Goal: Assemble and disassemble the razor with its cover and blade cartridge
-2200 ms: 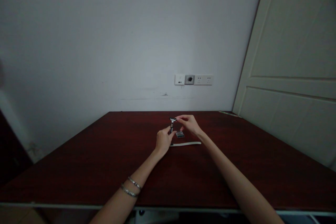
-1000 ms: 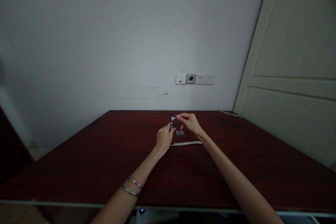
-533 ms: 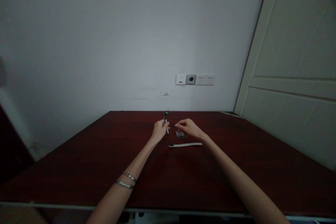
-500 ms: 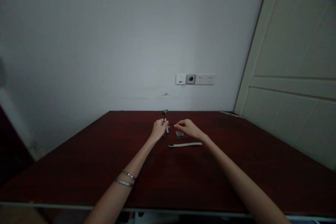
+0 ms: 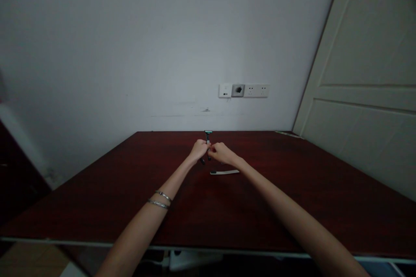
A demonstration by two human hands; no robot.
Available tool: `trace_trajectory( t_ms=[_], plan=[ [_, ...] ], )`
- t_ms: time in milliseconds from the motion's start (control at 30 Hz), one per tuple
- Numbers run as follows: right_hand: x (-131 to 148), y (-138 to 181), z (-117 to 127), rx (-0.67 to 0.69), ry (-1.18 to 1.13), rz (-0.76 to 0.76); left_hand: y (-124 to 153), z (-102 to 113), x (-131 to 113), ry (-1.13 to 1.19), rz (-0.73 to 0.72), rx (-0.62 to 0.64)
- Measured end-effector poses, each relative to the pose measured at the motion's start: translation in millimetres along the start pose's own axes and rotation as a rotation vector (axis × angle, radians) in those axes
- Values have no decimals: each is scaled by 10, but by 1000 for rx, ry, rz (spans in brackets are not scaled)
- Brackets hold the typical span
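Razor (image 5: 207,137): one, head uppermost, over the table (image 5: 130,177), toward the middle of its far edge. Left hand (image 5: 199,150): grasping the razor's handle. Right hand (image 5: 222,153): fingers gathered at the handle; whether gripping, cannot tell. Pale strip (image 5: 224,172), dark-ended: nearer the front edge. Step, as judged: two-handed handling of the razor; next move calls for steady left grip.
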State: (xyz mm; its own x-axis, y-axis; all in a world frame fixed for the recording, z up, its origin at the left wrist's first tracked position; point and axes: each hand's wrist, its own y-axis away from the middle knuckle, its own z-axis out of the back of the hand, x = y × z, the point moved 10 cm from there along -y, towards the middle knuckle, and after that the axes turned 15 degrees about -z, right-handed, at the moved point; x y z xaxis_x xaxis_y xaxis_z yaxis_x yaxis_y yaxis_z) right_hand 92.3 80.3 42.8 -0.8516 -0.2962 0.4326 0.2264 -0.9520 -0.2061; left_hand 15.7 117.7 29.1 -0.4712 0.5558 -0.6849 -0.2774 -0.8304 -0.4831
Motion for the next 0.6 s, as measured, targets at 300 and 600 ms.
trace_trajectory(
  t_ms=[300,600],
  plan=[
    [-362,-154,-322,130,162,-218,68,231,-1,-241,-86,-41],
    [-450,-172,-552,233,196,-257,269,81,276,-444,-153,251]
  ],
)
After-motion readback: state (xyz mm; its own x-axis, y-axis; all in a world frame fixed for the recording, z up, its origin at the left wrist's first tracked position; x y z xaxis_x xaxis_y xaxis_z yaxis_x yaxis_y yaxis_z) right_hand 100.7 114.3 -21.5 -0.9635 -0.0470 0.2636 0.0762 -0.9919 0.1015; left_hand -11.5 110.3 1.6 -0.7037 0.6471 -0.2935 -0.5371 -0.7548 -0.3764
